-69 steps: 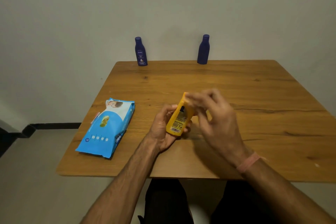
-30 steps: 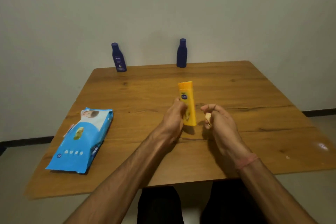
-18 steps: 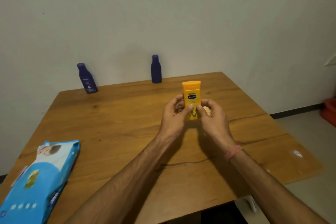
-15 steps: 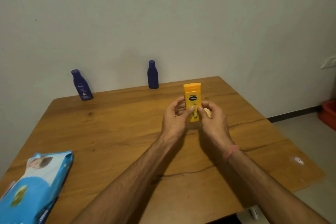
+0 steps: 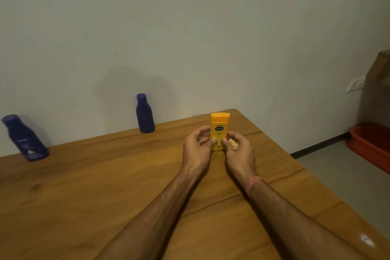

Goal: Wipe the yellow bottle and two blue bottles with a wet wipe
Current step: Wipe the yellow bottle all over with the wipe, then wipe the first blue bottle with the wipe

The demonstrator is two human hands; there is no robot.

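Yellow bottle [image 5: 220, 127] upright btwn both hands, near table [image 5: 84, 186] far-right edge

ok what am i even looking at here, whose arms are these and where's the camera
There is no machine here. The picture comes from a wide-angle camera worn on a person's head, looking forward and down, so the two bare arms reaching in from the bottom are that person's own.

The surface is a wooden table pushed against a plain wall. Both hands are on a yellow bottle that stands upright near the far right corner: the left hand on its left side, the right hand on its right. The right hand also has a crumpled pale wipe tucked in its fingers, and a pink band on the wrist.

Two blue bottles stand at the back by the wall, untouched: one in the middle and one at the far left.
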